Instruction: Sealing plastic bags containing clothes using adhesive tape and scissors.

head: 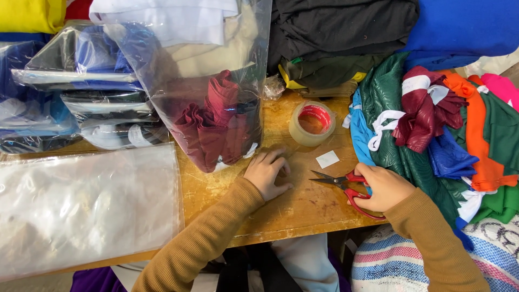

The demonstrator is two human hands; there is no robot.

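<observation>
Figure: packing bench seen from above. Your right hand [383, 189] was closed through the loops of one pair of red-handled steel scissors [346, 186], whose blades stood slightly parted and pointed left over the bare wood. Your left hand [266, 174] lay palm down, fingers loosely curled and gripping nothing, its fingertips touching the lower edge of the clear plastic bag [208, 92] stuffed with maroon, cream and white folded fabric.

Between the two hands, one small white paper square [327, 159] rested on the worn wooden tabletop [303, 208]. Just beyond it stood one roll of clear packing tape with a red core [312, 123].

As a judgement of progress: the bag appeared filled, but no tape could be seen across its mouth, so sealing seemed not yet done; whether a strip had already been cut could not be told.

To the right lay a loose heap of green, maroon, blue, orange and pink garments [432, 130], not bagged, too tangled to count. To the left, at least three flat bagged bundles of blue and black cloth [81, 81] were stacked, suggesting finished packs. One large empty clear plastic sheet or bag [86, 205] lay flat at the near left. Dark and blue folded cloth [346, 32] filled the far edge.
</observation>
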